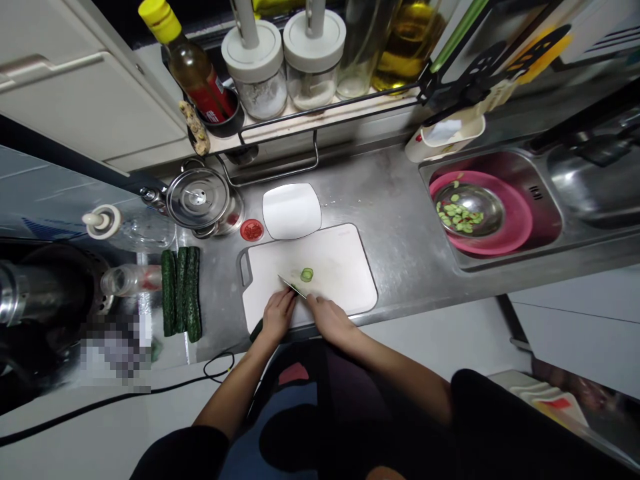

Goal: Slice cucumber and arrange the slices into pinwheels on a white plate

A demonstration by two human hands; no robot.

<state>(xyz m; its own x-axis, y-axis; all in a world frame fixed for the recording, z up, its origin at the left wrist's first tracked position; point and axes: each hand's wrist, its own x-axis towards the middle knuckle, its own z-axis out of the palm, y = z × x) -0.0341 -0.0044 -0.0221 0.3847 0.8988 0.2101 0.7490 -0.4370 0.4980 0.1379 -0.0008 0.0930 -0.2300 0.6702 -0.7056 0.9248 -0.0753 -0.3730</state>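
Observation:
On the white cutting board (345, 267), my left hand (277, 315) is closed around a dark green cucumber (257, 330). Most of the cucumber is hidden under the hand and forearm; its far end shows below the wrist. My right hand (327, 319) grips a knife (293, 286), its thin blade angled to the left against the cucumber's cut end by my left fingertips. Just beyond the blade lie a few pale green cucumber slices (307, 274), apart from both hands.
Behind the board sit a white plate (292, 211), a red lid (251, 230) and a lidded steel pot (199, 198). Whole cucumbers (181, 293) lie at left. Right, the sink (547, 230) holds a pink basin (517, 217) and a steel bowl (493, 208) with slices.

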